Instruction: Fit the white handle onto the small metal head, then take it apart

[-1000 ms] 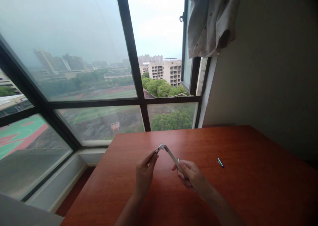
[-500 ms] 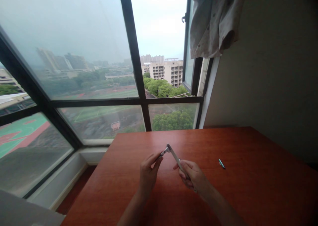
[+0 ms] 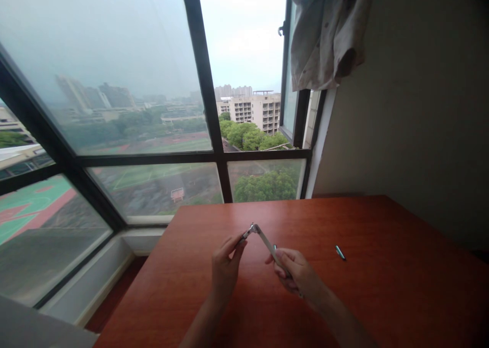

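Observation:
In the head view, my right hand is wrapped round the flat grey handle of what looks like a wrench. The handle slants up and left to a shiny rounded head. My left hand pinches a short, slim metal piece, silver with a dark part, between thumb and fingers. Its tip meets the wrench's head, and the two form a bent angle above the table. Whether they are joined or only touching, I cannot tell. A small teal bit shows beside my right fingers; its kind is unclear.
A short teal-and-dark pen-like object lies on the reddish-brown table, right of my hands. Behind the table stand dark-framed windows, one pane swung open. Cloth hangs at the upper right by the wall.
The wrench's head and the metal piece have shifted slightly left, together with my left hand. My right hand keeps its hold almost in place.

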Motion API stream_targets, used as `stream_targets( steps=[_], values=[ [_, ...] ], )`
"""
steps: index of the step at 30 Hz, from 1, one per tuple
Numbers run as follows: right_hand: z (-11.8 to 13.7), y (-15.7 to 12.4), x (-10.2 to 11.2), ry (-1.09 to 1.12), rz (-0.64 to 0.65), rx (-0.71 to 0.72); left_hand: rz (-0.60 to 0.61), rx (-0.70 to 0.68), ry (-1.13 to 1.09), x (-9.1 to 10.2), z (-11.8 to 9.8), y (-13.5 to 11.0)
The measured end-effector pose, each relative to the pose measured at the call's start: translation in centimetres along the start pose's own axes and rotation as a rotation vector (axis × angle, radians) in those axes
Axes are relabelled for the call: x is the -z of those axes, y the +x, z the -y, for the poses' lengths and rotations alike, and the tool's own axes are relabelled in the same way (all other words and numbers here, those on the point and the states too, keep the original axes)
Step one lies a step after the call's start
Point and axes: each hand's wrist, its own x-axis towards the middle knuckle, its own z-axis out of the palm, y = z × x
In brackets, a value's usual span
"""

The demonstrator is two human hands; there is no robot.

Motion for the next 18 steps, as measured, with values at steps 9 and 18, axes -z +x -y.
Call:
stream_targets(
  steps=[9, 18],
  values=[
    [0.34, -0.12, -0.15, -0.006, -0.011, -0.012, -0.002, 0.009, -0.008, -0.16, -0.09, -0.10],
    [0.03, -0.08, 0.17, 0.036, 0.005, -0.009, 0.030, -0.020, 0.011, -0.25, -0.11, -0.13]
  ],
)
